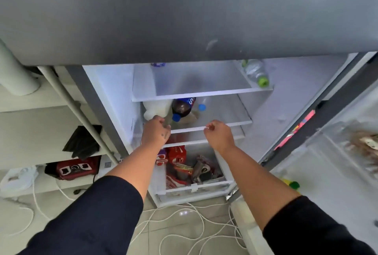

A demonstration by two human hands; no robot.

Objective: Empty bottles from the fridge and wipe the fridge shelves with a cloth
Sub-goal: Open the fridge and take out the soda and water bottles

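L hand (156, 132), mid-frame, fingers curled round neck of white plastic milk jug (157, 109); R hand (219, 135) loosely fisted, empty, at glass shelf edge (225, 124).

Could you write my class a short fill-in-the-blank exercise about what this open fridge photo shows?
1. The clear bottle lying on the top shelf has a ____ cap.
2. The dark cola bottle lies on the ____ shelf.
3. The ____ hand reaches to the white jug.
4. The right hand is closed into a loose ____ and holds nothing.

Missing words: green; middle; left; fist
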